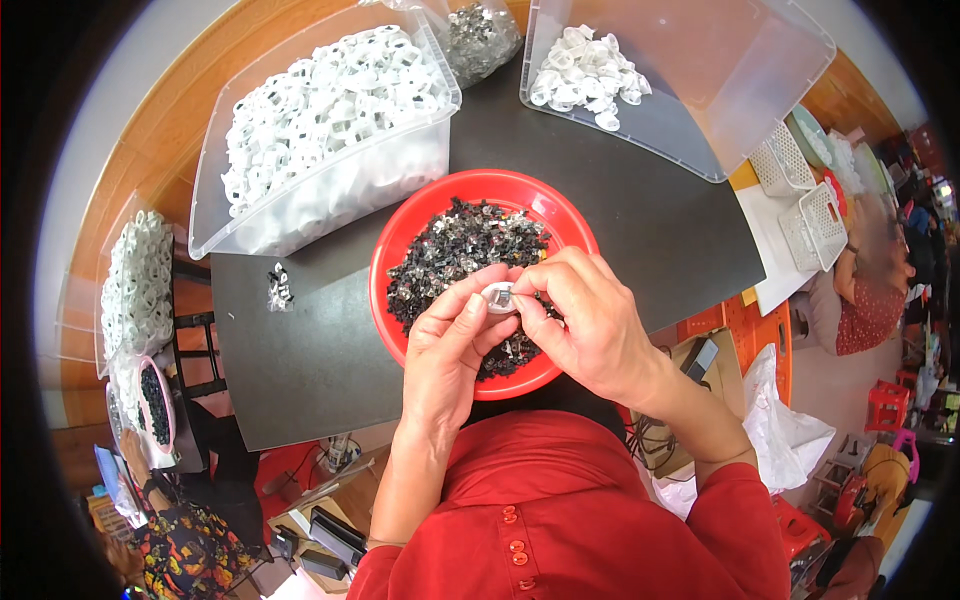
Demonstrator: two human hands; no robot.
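Red bowl full of black and shiny bits on the dark desk, head cam. Left hand has a small white round part pinched right over it; right hand is pinched closed at the part's right side. Clear bin packed with white pieces sits far left, another bin far right.

From my remote view I log one small white part, roughly round, its face turned up toward the camera. A dark, squarish insert shows near its middle; I cannot tell whether it is fully seated. I note the part held in the air above the red basin, its left side in the left hand, its right edge at the fingertips of the right hand.
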